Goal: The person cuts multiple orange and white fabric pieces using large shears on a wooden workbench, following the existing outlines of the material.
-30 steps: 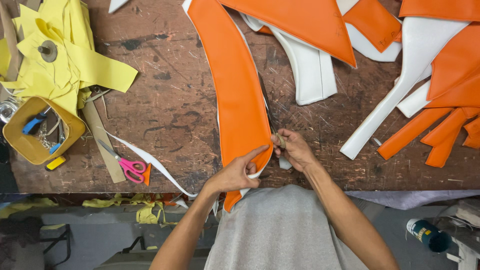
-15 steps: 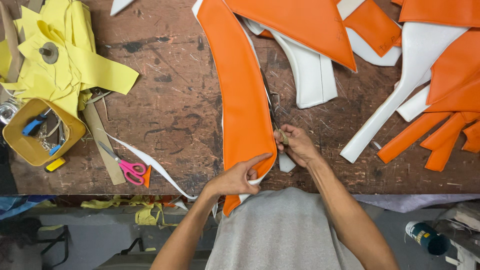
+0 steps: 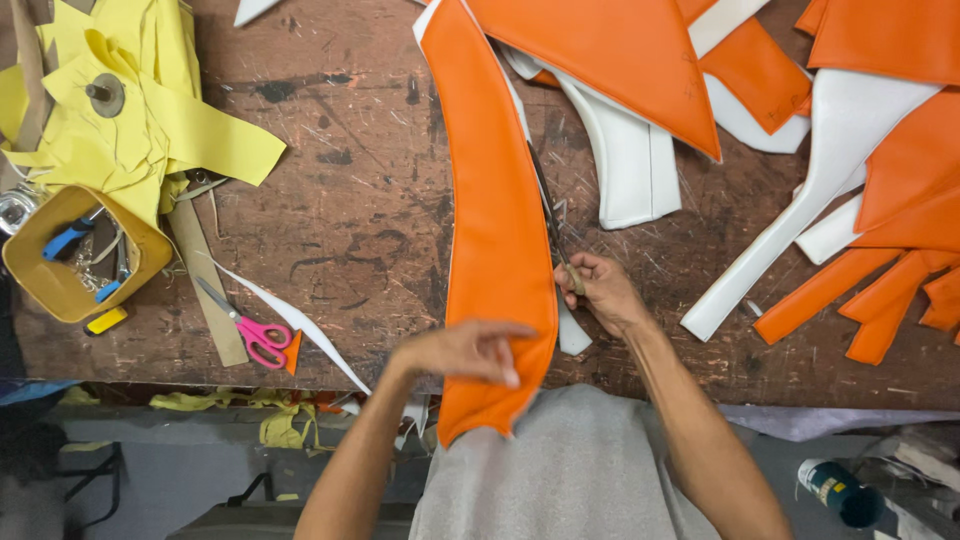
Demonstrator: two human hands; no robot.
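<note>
Between the hands, the orange strip (image 3: 495, 250) lies under the left grip (image 3: 470, 352), released; right grip (image 3: 600, 290) grasps scissors (image 3: 550, 215).

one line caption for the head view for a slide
Right hand cuts along a long orange strip with scissors; left hand steadies it.

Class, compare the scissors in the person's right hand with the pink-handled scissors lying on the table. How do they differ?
The scissors in the right hand are long and dark; the pink-handled scissors look shorter.

The first are gripped by the right hand, along the orange strip's edge; the pink pair lies untouched.

Both rest over the wooden table.
</note>
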